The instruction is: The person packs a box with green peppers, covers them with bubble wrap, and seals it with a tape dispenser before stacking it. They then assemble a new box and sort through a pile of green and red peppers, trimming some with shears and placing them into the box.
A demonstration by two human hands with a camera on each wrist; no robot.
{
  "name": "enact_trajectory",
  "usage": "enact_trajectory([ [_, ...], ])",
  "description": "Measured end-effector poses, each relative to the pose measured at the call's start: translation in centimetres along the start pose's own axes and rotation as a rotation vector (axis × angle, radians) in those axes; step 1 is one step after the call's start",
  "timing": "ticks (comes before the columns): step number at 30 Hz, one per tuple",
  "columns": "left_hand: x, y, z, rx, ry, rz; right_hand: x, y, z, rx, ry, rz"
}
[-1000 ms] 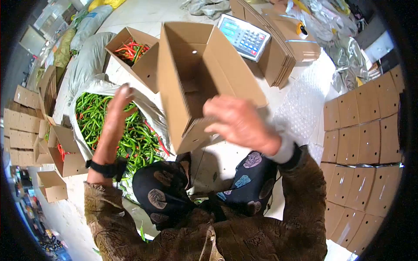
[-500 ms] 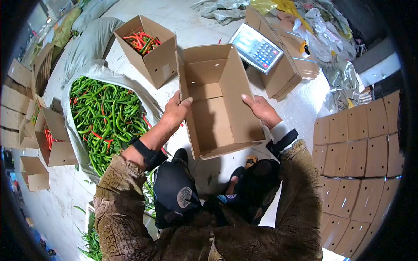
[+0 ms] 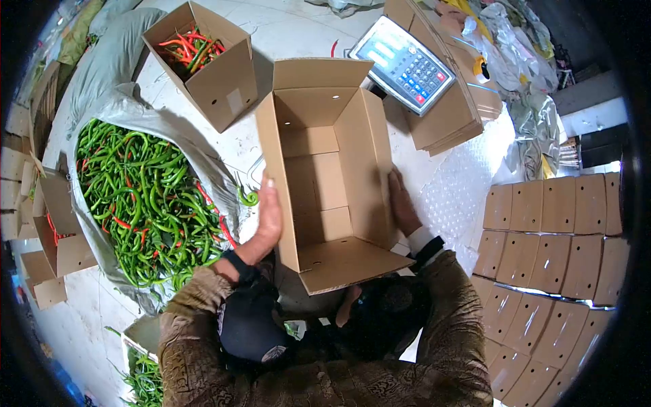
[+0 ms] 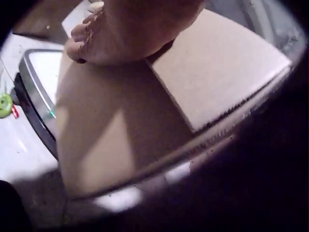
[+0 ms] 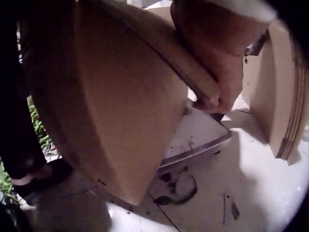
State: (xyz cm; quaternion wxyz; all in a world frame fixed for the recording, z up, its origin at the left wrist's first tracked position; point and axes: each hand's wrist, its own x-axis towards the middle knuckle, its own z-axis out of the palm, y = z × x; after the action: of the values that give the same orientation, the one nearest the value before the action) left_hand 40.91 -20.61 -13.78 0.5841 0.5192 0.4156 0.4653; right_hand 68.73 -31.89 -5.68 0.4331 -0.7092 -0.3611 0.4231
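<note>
An open-topped, empty cardboard box [image 3: 363, 163] is held upright between both hands in front of the legs. My left hand [image 3: 266, 220] grips its left side, and in the left wrist view the bent fingers [image 4: 86, 42] lie against the cardboard. On the opposite side my right hand [image 3: 403, 210] holds the box; its fingertips sit at a corner in the right wrist view. Close below the box in that view is the flat platform of a scale [image 5: 195, 137]. The scale's keypad display [image 3: 407, 64] stands behind the box.
A sack of green and red chili peppers [image 3: 146, 197] lies open at the left. Behind it stands a cardboard box of mostly red chilies [image 3: 220, 85]. Folded cardboard [image 3: 447, 129] leans behind the scale, bubble wrap [image 3: 454, 197] covers floor, and stacked boxes [image 3: 542, 264] line the right.
Both hands first moved onto the box, with thumbs over its rims half a second ago. Now they are lower along its outer sides, and the box stands more upright and square to the body.
</note>
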Motion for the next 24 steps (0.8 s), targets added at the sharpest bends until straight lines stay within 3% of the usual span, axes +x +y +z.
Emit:
enact_trajectory([
  [3,-0.8,-1.0,3.3,0.281,0.011,-0.166,-0.3,0.4,2.1,-0.200,0.045,-0.228],
  [6,-0.1,2.4,2.1,-0.053,-0.083,-0.082,0.3,2.4,0.5,0.107,-0.095,-0.066],
  [7,-0.3,-0.4,1.4,-0.029,-0.044,-0.039,0.6,3.3,-0.1,0.264,-0.147,0.015],
  [10,0.3,2.4,-2.5,0.148,-0.097,-0.164,1.8,3.7,-2.6,0.463,-0.185,0.102],
  [12,-1.2,2.1,-7.5,0.241,-0.054,-0.200,1.7,0.6,-4.4,-0.016,0.101,0.075],
  [13,-3.4,2.7,-11.2,0.224,-0.054,-0.157,1.4,-0.4,-5.5,-0.584,0.276,-0.126],
  [14,-6.0,3.6,-14.5,0.130,-0.047,-0.347,1.5,-1.2,-7.4,-0.694,0.321,-0.081],
  [16,-13.4,3.3,-21.6,0.388,-0.039,-0.381,0.2,-3.1,-8.7,-0.600,0.361,-0.251],
  [17,-17.9,3.0,-24.4,0.657,-0.042,-0.474,-1.2,-5.8,-7.4,-0.601,0.290,-0.290],
  [18,-22.9,2.5,-26.7,0.753,-0.071,-0.498,-3.3,-9.4,-4.8,-0.603,0.219,-0.328],
  [20,-33.1,-1.1,-30.6,0.940,-0.235,-0.754,-8.9,-15.8,2.4,-0.476,0.176,-0.246],
  [22,-40.8,-1.3,-30.7,1.017,-0.356,-0.931,-12.8,-19.1,6.7,-0.576,-0.025,-0.217],
  [24,-47.1,-4.0,-30.1,0.995,-0.350,-1.060,-15.4,-20.2,9.4,-0.713,-0.355,-0.289],
])
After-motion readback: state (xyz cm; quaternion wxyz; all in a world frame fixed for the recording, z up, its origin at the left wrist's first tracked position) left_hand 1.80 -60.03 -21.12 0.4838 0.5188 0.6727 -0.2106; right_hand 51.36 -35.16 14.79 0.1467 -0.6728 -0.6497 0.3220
